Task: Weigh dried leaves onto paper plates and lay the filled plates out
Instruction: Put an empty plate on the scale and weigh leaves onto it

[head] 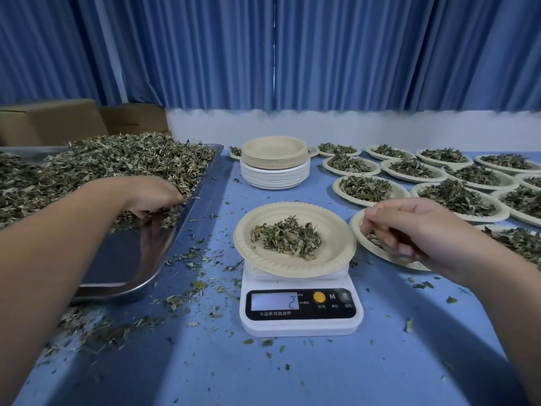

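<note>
A cream paper plate [330, 256] with a small heap of dried leaves [285, 237] rests on a white kitchen scale [301, 320]; its display reads 2. My left hand [152, 197] is curled down into the dried leaf pile [102, 168] in a steel tray [131, 259] at the left, fingers closed around leaves. My right hand [409, 230] hovers right of the scale over a filled plate [358, 232], its fingers loosely bent; I cannot make out leaves in it.
A stack of empty paper plates [275, 162] stands behind the scale. Several filled plates [366, 190] cover the right side of the blue table [292, 370]. Loose leaf bits lie scattered around the tray and scale. Cardboard boxes [52, 121] sit at the back left before blue curtains.
</note>
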Available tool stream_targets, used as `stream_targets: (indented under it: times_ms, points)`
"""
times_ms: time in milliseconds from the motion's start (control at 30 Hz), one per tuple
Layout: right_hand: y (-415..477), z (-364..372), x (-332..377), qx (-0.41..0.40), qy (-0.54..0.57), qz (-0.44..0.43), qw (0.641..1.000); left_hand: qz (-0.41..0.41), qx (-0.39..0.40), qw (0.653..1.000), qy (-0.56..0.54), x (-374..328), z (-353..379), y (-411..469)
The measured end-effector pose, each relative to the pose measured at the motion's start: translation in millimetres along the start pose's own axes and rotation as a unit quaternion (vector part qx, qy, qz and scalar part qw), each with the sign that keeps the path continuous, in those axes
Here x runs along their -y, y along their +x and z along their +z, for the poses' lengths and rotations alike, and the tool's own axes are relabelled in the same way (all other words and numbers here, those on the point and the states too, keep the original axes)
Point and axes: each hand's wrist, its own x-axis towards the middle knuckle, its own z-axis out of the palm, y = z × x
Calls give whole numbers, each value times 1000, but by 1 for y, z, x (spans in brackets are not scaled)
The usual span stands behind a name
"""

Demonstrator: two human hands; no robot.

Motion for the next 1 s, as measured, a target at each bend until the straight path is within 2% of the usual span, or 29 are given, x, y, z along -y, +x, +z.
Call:
stream_targets:
  times_ms: [67,100,167,267,333,433,500,600,733,800,1000]
  points:
    - [0,0,-1,-1,-1,-2,1000,5,-106,993,54,2,-8,4]
    - [0,0,-1,-2,-2,-1,1000,-1,-135,986,93,5,-9,6]
    - [1,0,-1,-3,-6,-2,1000,-25,-106,986,127,12,-5,7]
    - [1,-1,-1,-4,-2,-3,1000,-43,4,993,113,16,7,7]
    - [1,-1,-2,-3,-3,-2,1000,-37,32,994,102,12,10,6]
    - [3,0,-2,1,-12,-1,1000,-36,80,996,-15,1,-3,1]
    - [3,-1,-3,4,-14,0,1000,-23,57,997,-46,-7,-11,-7]
    - [1,-1,-2,3,-13,2,1000,8,-37,997,63,-17,-11,-22]
    - [-1,-1,0,-6,-14,3,1000,-17,35,995,87,-26,7,-50]
    - [-1,0,1,-7,-14,3,1000,11,42,992,115,-27,18,-64]
    - [-3,3,2,-9,-23,6,1000,50,-83,993,73,-12,43,-107]
